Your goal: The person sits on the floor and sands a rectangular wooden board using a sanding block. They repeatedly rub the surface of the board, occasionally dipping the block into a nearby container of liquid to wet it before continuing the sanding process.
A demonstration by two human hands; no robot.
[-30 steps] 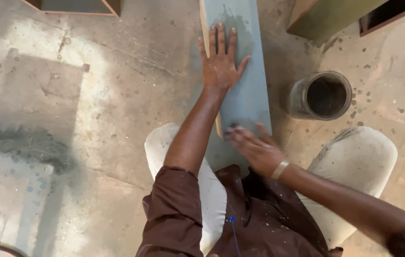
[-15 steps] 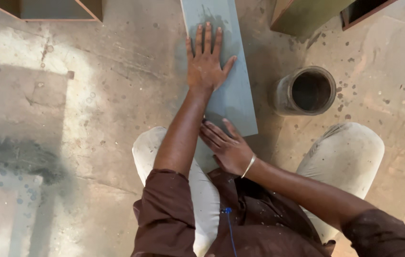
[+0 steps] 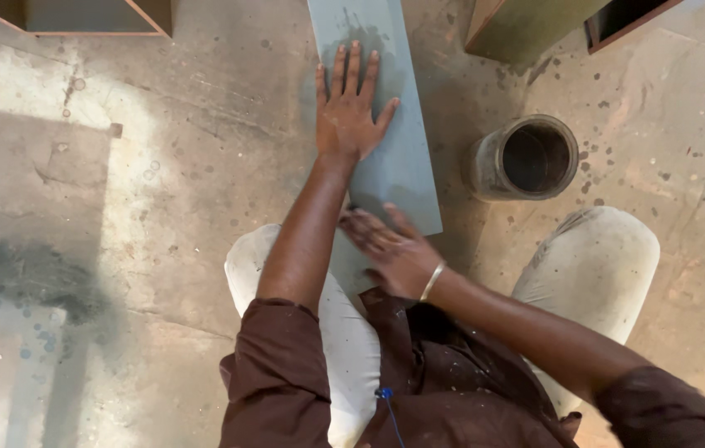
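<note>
A long grey-blue painted board [image 3: 402,158] lies on the concrete floor, running away from me between my knees. My left hand [image 3: 349,108] is pressed flat on its middle, fingers spread. My right hand [image 3: 390,249] lies palm down on the near end of the board, fingers apart and blurred by motion; a thin metal bangle sits on that wrist. Neither hand grips anything. I am crouched, with my pale trousers' knees on either side of the board.
A round dark tin [image 3: 527,158], open at the top, stands right of the board. An olive-green box [image 3: 527,25] and a dark-edged frame [image 3: 626,21] sit at the top right. A wooden box [image 3: 79,17] is at the top left. The floor [image 3: 120,207] is paint-speckled.
My right hand has slid leftward across the near end of the board. My left hand has stayed flat on the board while the view shifted slightly.
</note>
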